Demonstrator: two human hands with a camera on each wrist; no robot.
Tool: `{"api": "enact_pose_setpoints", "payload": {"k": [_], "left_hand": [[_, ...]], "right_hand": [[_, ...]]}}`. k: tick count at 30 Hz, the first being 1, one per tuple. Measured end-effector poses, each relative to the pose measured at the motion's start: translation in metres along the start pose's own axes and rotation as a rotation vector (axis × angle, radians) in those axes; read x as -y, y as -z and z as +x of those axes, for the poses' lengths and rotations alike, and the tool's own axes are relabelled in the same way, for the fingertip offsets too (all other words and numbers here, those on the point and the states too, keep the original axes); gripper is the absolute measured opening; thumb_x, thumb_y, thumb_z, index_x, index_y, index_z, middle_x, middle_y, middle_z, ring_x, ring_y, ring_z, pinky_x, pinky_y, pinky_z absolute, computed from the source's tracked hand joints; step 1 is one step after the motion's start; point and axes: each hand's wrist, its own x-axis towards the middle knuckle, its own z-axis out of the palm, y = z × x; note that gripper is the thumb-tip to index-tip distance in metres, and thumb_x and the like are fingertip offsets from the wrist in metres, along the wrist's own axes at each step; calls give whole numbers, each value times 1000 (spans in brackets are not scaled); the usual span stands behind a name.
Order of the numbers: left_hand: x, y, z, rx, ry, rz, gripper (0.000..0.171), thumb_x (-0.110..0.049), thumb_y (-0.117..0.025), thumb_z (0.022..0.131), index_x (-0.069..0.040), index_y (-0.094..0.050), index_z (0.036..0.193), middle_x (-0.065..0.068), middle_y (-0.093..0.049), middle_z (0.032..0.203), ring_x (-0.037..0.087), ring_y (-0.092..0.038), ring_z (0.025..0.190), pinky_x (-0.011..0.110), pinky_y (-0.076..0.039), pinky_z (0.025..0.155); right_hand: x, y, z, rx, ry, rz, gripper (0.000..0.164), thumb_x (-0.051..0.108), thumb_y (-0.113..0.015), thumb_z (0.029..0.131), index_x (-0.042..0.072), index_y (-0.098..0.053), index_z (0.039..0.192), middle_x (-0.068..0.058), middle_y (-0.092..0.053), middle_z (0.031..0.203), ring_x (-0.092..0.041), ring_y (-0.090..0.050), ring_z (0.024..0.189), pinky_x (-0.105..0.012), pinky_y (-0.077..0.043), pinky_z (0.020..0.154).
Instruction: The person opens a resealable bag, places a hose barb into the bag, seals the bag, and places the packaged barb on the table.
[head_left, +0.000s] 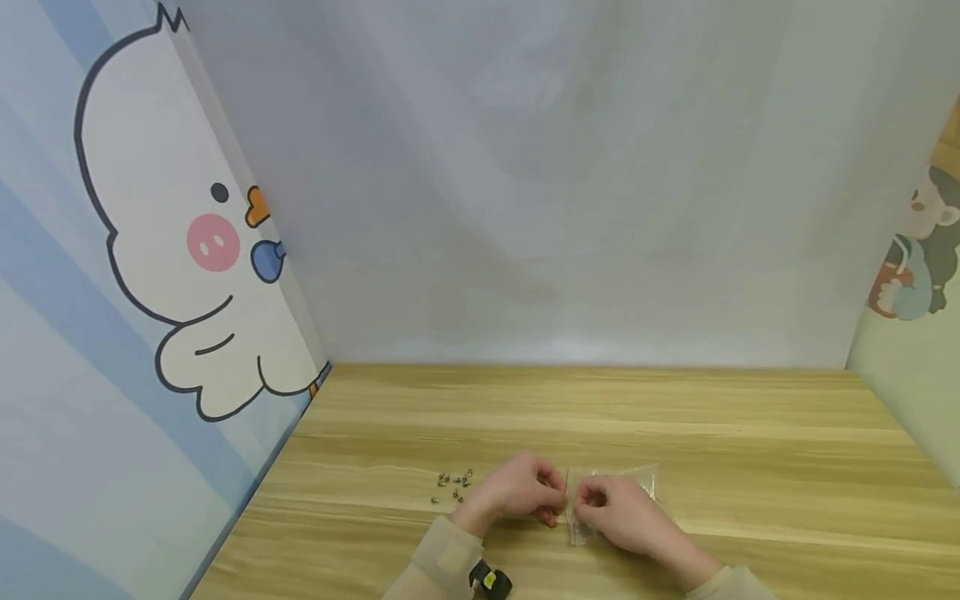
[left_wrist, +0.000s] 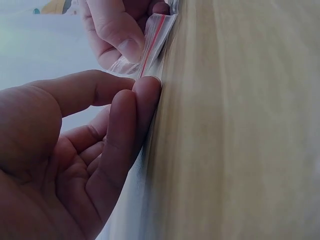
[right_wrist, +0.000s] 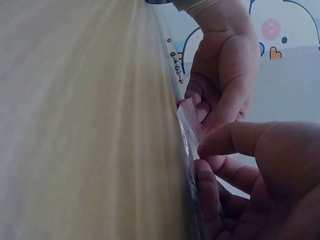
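Observation:
A clear zip-lock bag [head_left: 647,478] with a red line along its mouth lies on the wooden table, its mouth end facing left. My left hand [head_left: 525,487] pinches the mouth edge between thumb and fingertips, as the left wrist view shows close up beside the red strip [left_wrist: 152,42]. Just to the right, my right hand [head_left: 626,512] pinches the bag's film [right_wrist: 188,125] between thumb and forefinger, a short way in from the red line. The mouth edge is raised off the tabletop between the hands. Fingers cover part of the bag, and its contents cannot be made out.
Several small metal pieces [head_left: 453,481], too small to identify, lie scattered left of my left hand. A black device [head_left: 491,581] sits at my left wrist. The wooden table [head_left: 750,433] meets a pale curtain [head_left: 562,208] at the back and printed walls at the sides.

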Motion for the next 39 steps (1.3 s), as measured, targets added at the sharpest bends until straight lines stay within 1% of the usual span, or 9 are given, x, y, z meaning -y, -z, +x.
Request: {"api": "enact_pose_setpoints", "payload": {"k": [4, 7, 13, 17, 22, 24, 28, 32, 39], "left_hand": [[-1, -1, -1, -23, 2, 24, 9, 6, -75, 90, -2, -73, 86, 9, -71, 79, 17, -68, 61, 31, -61, 63], [-1, -2, -1, -30, 2, 26, 9, 6, -75, 90, -1, -74, 86, 9, -71, 79, 17, -68, 61, 31, -61, 63], [-1, -2, -1, -42, -4, 24, 11, 7, -75, 91, 0, -74, 83, 8, -71, 75, 15, -68, 58, 29, -60, 61], [-3, -3, -1, -59, -25, 46, 12, 8, -77, 88, -1, -71, 82, 7, -70, 74, 14, -67, 55, 28, -59, 57], [-7, -6, -1, -90, -73, 53, 26, 14, -80, 79, -3, -62, 86, 5, -65, 69, 14, -64, 51, 28, -58, 51], [-7, -7, -1, -91, -84, 50, 26, 17, -80, 78, -2, -62, 84, 6, -65, 66, 14, -63, 49, 28, -57, 50], [-7, -7, -1, -81, -80, 61, 23, 17, -82, 79, -2, -69, 78, 7, -67, 65, 14, -63, 50, 28, -58, 51], [-6, -6, -2, -78, -69, 63, 19, 16, -83, 81, -1, -74, 78, 6, -70, 69, 13, -64, 53, 29, -59, 53], [-5, -6, -2, -86, -54, 72, 17, 15, -83, 81, 1, -74, 81, 5, -70, 71, 14, -65, 53, 29, -59, 53]], "right_hand": [[-4, 1, 1, 26, -22, 48, 6, 16, -73, 96, 15, -72, 90, 8, -62, 76, -9, -54, 67, -26, -43, 61], [-6, 2, 3, 42, -59, 78, 8, 17, -70, 98, 13, -72, 91, 5, -63, 74, -12, -54, 65, -25, -42, 58], [-7, 3, 5, 31, -121, 105, 10, 17, -67, 98, 12, -72, 90, 4, -62, 71, -11, -51, 62, -24, -41, 54], [-4, 3, 3, 19, -119, 105, 9, 16, -68, 97, 12, -72, 90, 4, -62, 71, -12, -52, 62, -25, -42, 55], [-1, 4, 1, 16, -102, 113, 9, 15, -70, 97, 10, -73, 90, 3, -63, 72, -13, -54, 63, -26, -44, 56], [0, 4, 1, 18, -97, 112, 9, 15, -70, 98, 10, -73, 91, 3, -64, 74, -13, -55, 64, -26, -44, 58], [1, 5, 1, 29, -92, 114, 10, 17, -70, 100, 10, -73, 92, 2, -65, 76, -14, -55, 66, -27, -44, 60], [3, 6, 1, 35, -86, 119, 13, 19, -70, 102, 10, -72, 93, 2, -65, 79, -15, -55, 69, -28, -44, 62], [6, 7, 0, 24, -78, 93, 11, 19, -71, 101, 12, -72, 93, 4, -68, 83, -15, -57, 73, -29, -46, 66]]}}
